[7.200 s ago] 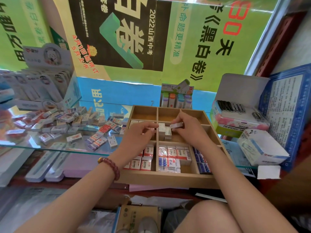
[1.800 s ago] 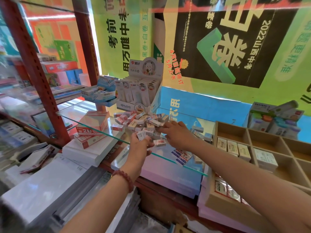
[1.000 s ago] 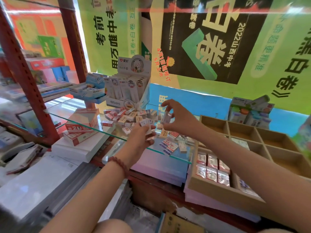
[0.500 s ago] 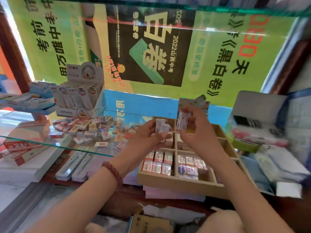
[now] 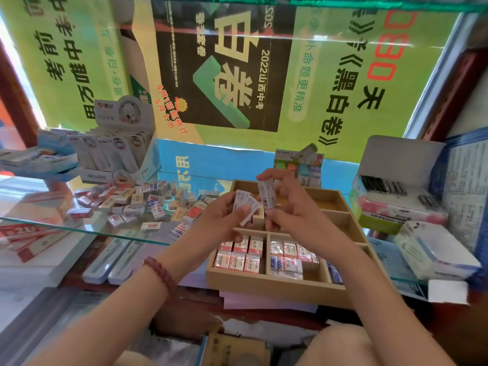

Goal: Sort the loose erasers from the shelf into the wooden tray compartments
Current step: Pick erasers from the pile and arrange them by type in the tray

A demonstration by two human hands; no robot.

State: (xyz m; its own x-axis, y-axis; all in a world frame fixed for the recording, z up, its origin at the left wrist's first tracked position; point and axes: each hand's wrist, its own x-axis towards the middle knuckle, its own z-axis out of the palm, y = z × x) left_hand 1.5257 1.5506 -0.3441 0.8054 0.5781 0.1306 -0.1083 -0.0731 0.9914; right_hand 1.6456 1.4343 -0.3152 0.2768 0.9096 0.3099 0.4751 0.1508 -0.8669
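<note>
Centre frame, above the tray [image 5: 264, 285]: grips a loose fan of two or three erasers [image 5: 244, 207] in the left hand [image 5: 221, 225], thumb pressed across them and fingers curled behind. Pinches a single eraser [image 5: 267, 198] upright in the right hand [image 5: 295, 215], between thumb and fingertips, barcode side to the camera. Leaves most of the stock unsorted in a pile [image 5: 148, 202] left of centre on the glass shelf [image 5: 79, 229], with a few pieces close to its front edge. Shows neat rows already standing in the tray's lower-left and lower-middle compartments, and mostly bare wood in the upper ones.

Likely to lose the fan first. Held only by a thumb across slick wrappers, so easing that thumb to free one piece could spill the rest into whichever compartment lies below, mixing kinds. Could also topple the packed rows at the bottom of the tray if a wrist or dropped piece lands on them. Might misjudge the sort, too: looks much alike from wrapper to wrapper at this distance, print too small to read here. Back at the pile, could sweep edge pieces off the glass with a careless reach, down among the boxes at lower left.
</note>
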